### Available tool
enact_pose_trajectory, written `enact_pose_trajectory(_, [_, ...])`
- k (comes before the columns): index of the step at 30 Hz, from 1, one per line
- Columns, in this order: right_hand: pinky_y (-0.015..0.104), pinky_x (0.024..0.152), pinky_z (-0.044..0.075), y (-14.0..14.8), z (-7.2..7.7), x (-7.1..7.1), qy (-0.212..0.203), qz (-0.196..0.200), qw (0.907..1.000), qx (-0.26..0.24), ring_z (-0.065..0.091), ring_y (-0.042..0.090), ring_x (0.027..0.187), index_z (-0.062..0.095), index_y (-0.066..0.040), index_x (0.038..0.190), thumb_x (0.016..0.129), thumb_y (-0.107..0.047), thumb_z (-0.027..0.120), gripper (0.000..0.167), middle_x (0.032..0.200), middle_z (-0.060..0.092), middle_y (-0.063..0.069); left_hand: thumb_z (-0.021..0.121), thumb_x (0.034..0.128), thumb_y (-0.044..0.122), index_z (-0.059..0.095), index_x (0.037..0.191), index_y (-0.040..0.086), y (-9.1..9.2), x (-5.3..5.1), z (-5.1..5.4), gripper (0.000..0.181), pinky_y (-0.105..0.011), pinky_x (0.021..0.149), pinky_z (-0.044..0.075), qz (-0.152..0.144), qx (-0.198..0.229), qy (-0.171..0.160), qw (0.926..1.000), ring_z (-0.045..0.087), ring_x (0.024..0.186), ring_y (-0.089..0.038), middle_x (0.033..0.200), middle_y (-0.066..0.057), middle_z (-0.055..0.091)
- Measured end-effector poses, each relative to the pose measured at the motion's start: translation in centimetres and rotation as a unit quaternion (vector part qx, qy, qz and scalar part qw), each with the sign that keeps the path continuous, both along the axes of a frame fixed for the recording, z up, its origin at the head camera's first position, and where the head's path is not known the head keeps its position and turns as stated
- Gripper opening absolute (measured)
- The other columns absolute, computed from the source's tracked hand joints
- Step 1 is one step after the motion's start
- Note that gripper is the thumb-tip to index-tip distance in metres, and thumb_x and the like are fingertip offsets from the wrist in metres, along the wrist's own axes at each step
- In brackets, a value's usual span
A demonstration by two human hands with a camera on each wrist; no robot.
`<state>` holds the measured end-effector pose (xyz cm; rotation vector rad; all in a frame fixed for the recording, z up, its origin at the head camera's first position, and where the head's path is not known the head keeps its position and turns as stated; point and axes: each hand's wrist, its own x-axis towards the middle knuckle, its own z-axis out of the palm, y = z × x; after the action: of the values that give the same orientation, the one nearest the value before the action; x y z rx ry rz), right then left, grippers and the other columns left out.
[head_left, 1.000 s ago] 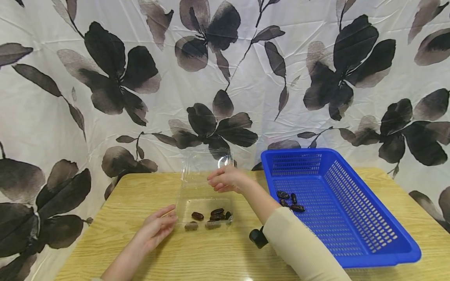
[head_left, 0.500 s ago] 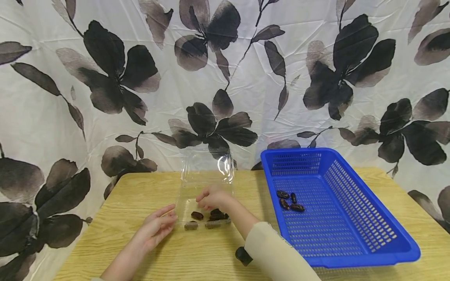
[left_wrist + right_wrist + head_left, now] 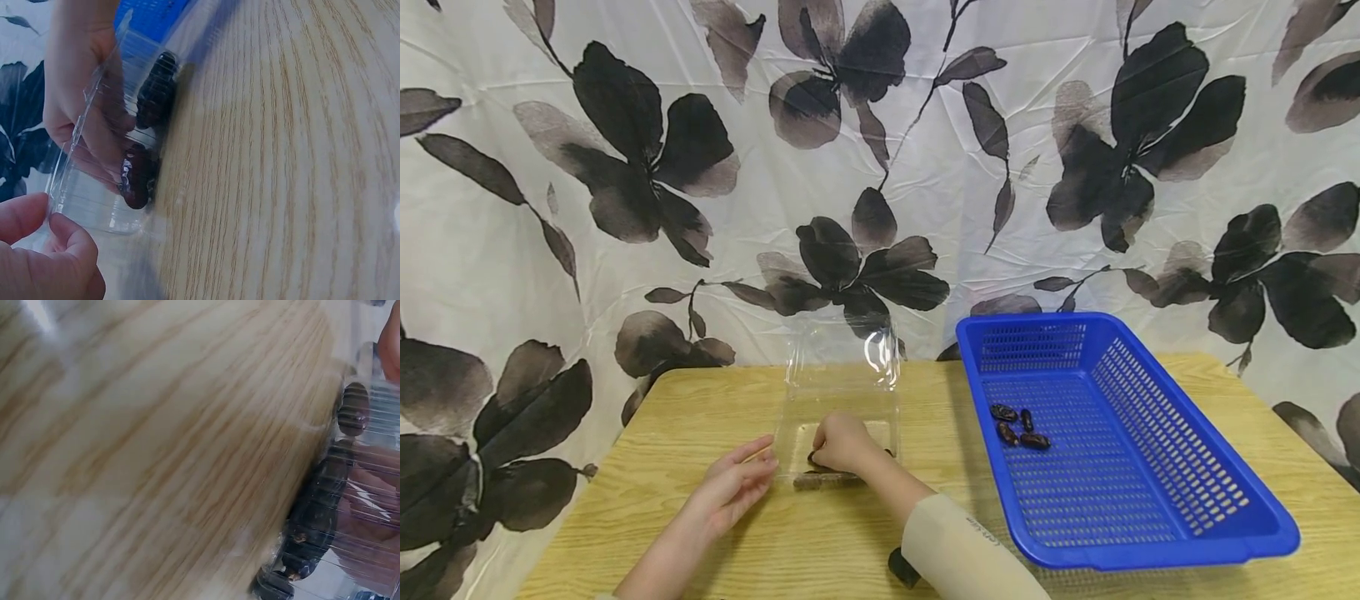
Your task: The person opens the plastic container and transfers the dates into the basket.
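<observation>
A clear plastic clamshell box (image 3: 880,408) stands on the table with its lid raised at the back and several dark brown dates (image 3: 156,90) along its near side. My left hand (image 3: 733,485) pinches the box's left rim between thumb and finger, clearest in the left wrist view. Inside the box, my right hand (image 3: 844,443) reaches down with curled fingers around a date (image 3: 137,177) at the left; the hand partly hides the other dates in the head view. The right wrist view shows dates (image 3: 312,515) through the ribbed clear wall.
To the right stands a blue perforated plastic basket (image 3: 1150,557) with several dates (image 3: 1034,441) near its left wall. Both are on a wood-grain table (image 3: 700,408). A floral cloth (image 3: 925,208) hangs behind. A black object (image 3: 902,568) sits at the right sleeve.
My right hand has moved down and left from near the raised lid into the box, onto the left date. The left hand stays at the rim.
</observation>
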<state>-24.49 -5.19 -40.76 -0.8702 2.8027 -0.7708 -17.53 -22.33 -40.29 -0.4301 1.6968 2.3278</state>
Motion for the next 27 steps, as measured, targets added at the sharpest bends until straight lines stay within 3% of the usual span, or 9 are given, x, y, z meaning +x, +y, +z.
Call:
enact_pose_trajectory(7, [0.021, 0.066, 0.047, 0.15, -0.07, 0.05, -0.007, 0.005, 0.9999, -0.014, 0.061, 0.012, 0.074, 0.075, -0.006, 0.082, 0.081, -0.006, 0.069, 0.006, 0.08, 0.069, 0.001, 0.054, 0.0891, -0.007, 0.025, 0.143, -0.006, 0.04, -0.01, 0.07, 0.061, -0.017, 0.074, 0.047, -0.002, -0.001, -0.003, 1.0, 0.054, 0.083, -0.01, 0.103, -0.004, 0.047])
enact_pose_trajectory(12, [0.021, 0.064, 0.044, 0.29, -0.08, 0.06, -0.057, -0.007, 0.9958, -0.071, 0.054, 0.01, 0.069, 0.072, -0.003, 0.082, 0.082, -0.006, 0.07, 0.004, 0.077, 0.066, 0.002, 0.054, 0.0889, -0.007, 0.024, 0.143, -0.005, 0.05, 0.04, 0.17, 0.062, -0.017, 0.073, 0.047, 0.004, 0.003, -0.009, 1.0, 0.055, 0.083, -0.01, 0.103, -0.004, 0.048])
enact_pose_trajectory(19, [0.023, 0.059, 0.043, 0.64, -0.04, 0.16, -0.138, -0.038, 0.9746, -0.172, 0.049, 0.01, 0.064, 0.07, -0.002, 0.086, 0.084, -0.003, 0.067, 0.004, 0.074, 0.062, 0.002, 0.054, 0.0897, -0.006, 0.021, 0.144, -0.005, 0.02, 0.03, 0.11, 0.064, -0.017, 0.072, 0.047, -0.001, -0.003, -0.009, 1.0, 0.054, 0.084, -0.009, 0.106, -0.005, 0.045])
enact_pose_trajectory(23, [0.023, 0.056, 0.044, 0.7, 0.08, 0.25, -0.17, -0.044, 0.9633, -0.203, 0.05, 0.01, 0.064, 0.069, 0.0, 0.088, 0.084, -0.002, 0.066, 0.006, 0.075, 0.062, 0.003, 0.054, 0.0894, -0.006, 0.021, 0.144, -0.006, 0.04, -0.01, 0.07, 0.064, -0.017, 0.072, 0.047, 0.001, -0.003, -0.009, 1.0, 0.054, 0.083, -0.009, 0.104, -0.004, 0.046])
enact_pose_trajectory(27, [0.028, 0.06, 0.049, 0.54, 0.23, 0.26, -0.211, -0.065, 0.9445, -0.243, 0.052, 0.012, 0.066, 0.068, 0.003, 0.093, 0.085, -0.001, 0.065, 0.009, 0.078, 0.062, 0.006, 0.055, 0.0891, -0.006, 0.021, 0.144, -0.006, 0.08, -0.01, 0.09, 0.065, -0.017, 0.072, 0.047, 0.0, -0.005, -0.008, 1.0, 0.054, 0.083, -0.009, 0.103, -0.003, 0.046])
